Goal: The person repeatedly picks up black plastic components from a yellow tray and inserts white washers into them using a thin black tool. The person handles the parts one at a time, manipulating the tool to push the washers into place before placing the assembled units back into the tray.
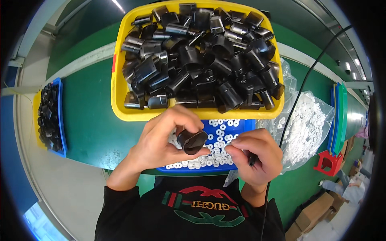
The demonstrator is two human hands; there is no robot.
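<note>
Dozens of black plastic sleeves fill the yellow bin (120, 108) at the far side of the green worktop (92, 128), and just nearer sits a blue tray (246, 125) of small white washers (219, 140), with a clear bag of more washers (309, 116) to the right. The left hand (161, 144) pinches one black sleeve (192, 141) over the tray, its open mouth turned rightward toward the right hand (255, 154). That hand, fingers curled together near a black cable (297, 100), sits just beside the sleeve with nothing between; whether it grips a washer I cannot tell.
</note>
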